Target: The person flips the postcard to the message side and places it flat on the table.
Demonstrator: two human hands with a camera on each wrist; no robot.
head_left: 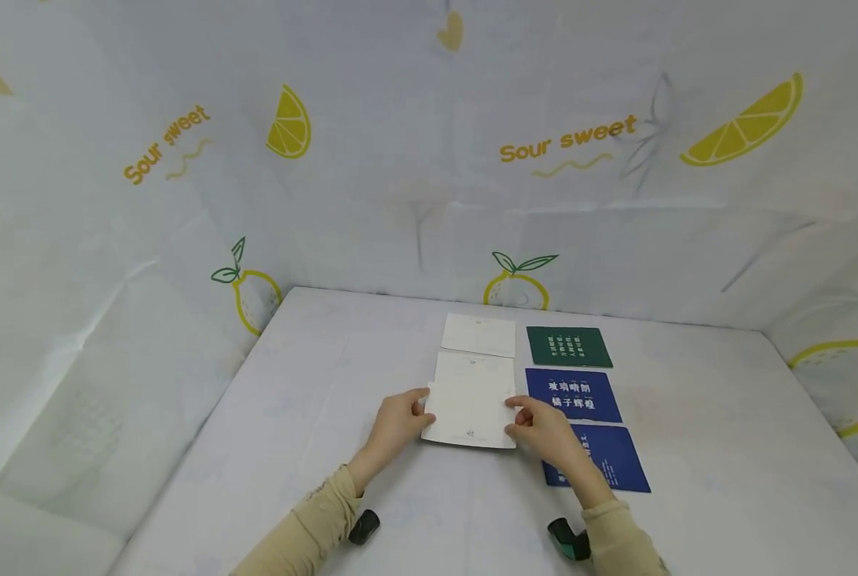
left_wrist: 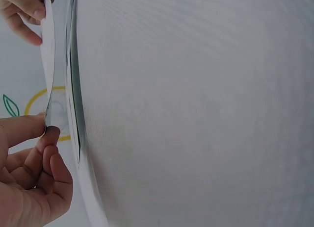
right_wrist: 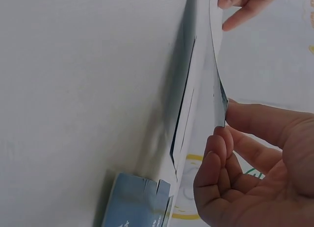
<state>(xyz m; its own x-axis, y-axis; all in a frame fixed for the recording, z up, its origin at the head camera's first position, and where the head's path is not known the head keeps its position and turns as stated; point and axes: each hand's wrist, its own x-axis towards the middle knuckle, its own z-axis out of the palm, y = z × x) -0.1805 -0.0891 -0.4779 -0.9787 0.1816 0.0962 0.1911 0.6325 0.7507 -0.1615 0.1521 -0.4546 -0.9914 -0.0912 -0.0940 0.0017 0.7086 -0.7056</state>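
Both hands hold a white card (head_left: 468, 412), pinched at its two side edges. My left hand (head_left: 398, 420) grips the left edge between thumb and fingers. On the opposite edge is my right hand (head_left: 547, 432), with the same thumb-and-finger pinch. In the left wrist view the held card (left_wrist: 48, 55) appears nearly edge-on and slightly bent, raised off the table. Behind it a second white card (head_left: 475, 368) lies on the table, partly covered by the held one in the head view. A third white card (head_left: 479, 334) lies farther back.
Right of the white cards, a green card (head_left: 569, 346), a blue card (head_left: 573, 395) and another blue card (head_left: 616, 460) lie in a column, the nearest partly behind my right hand. Black devices (head_left: 364, 528) show beside both wrists. A lemon-printed sheet (head_left: 400, 200) hangs behind the white table (head_left: 724, 432).
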